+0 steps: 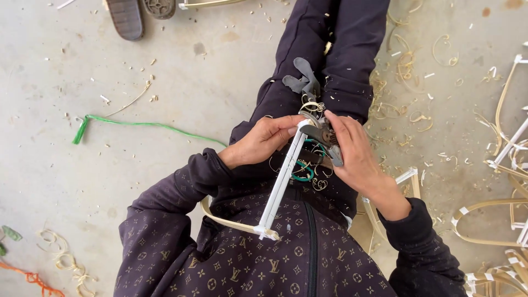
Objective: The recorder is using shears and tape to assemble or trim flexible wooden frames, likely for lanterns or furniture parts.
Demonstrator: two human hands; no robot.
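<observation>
Two bare hands are seen over the lap of a seated person in a dark patterned jacket. A white-wrapped strip point(283, 179) is held slanting from the chest up to the hands, its lower end joined to a pale bent cane point(228, 221) that curves across the jacket. The left hand point(263, 140) is closed about the upper end of the strip, its fingers point(286, 124) pressed together and pinching the strip's top. The right hand point(357, 154) is wrapped around a small dark knife point(325, 138), the fingers curled tight on its handle, the blade end laid against the strip's top just beside the left thumb. A green loop point(302, 170) is seen under the hands, against the lap.

On the concrete floor point(165, 88), a green cord point(137, 125) lies toward the left edge, and an orange cord point(36, 280) is seen at the lower left corner. Pale curled shavings point(404, 110) are scattered right of the legs, and white-taped cane frames point(495, 220) are heaped along the right edge. Two sandal soles point(137, 14) lie at the top edge.
</observation>
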